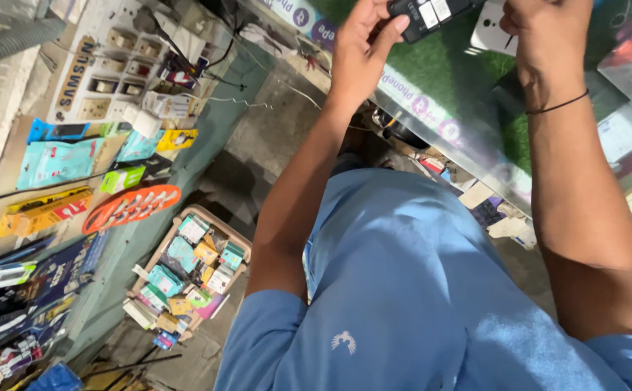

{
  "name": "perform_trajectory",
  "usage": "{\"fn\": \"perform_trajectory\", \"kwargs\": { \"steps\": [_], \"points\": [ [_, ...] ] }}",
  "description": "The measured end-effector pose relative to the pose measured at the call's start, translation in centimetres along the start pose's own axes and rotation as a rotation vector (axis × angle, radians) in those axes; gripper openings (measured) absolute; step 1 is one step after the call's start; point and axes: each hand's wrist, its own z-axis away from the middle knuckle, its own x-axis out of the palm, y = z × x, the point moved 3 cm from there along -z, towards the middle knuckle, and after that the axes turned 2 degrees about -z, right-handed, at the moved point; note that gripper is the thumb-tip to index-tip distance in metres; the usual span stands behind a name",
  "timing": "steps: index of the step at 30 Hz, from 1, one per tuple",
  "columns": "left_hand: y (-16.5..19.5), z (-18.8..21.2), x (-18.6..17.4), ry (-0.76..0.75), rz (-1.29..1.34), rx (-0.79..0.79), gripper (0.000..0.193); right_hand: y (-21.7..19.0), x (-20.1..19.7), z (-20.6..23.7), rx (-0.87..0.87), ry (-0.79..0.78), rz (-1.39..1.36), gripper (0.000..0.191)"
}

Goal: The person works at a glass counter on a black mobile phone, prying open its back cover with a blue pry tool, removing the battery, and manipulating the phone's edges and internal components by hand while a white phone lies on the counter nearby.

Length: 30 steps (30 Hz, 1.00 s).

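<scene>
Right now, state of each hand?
Left hand: closed on the black phone.
Right hand: top cut off by the frame, over a white phone; grip cannot be told.

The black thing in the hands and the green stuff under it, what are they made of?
The black device held by the left hand looks like hard plastic: smooth, slightly shiny, with stickers on its flat back. The green mat looks like artificial grass, probably plastic fibres: fuzzy and evenly green. The right hand touches a white, smooth piece, likely plastic too.

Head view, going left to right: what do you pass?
Wall of hanging packets → crate of small boxes → left hand → black phone → right hand → glass counter's right end.
</scene>
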Motion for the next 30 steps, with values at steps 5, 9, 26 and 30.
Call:
{"fn": "perform_trajectory", "kwargs": {
  "steps": [5,9,26,30],
  "points": [
    [0.6,0.2,0.3,-0.036,0.052,-0.005,0.029,-1.1,0.5,0.0,-0.002,0.0,0.069,0.023],
    [1.2,0.5,0.2,-0.108,0.084,-0.05,0.028,-1.0,1.0,-0.6,0.019,0.007,0.094,0.023],
    [3.6,0.8,-0.1,-0.391,0.583,-0.293,0.064,-2.1,6.0,0.2,-0.373,-0.06,0.588,0.029],
    [3.3,0.5,-0.2,-0.329,0.545,-0.214,0.075,-1.2,6.3,2.9,-0.359,-0.208,0.582,0.06]
  ]
}}
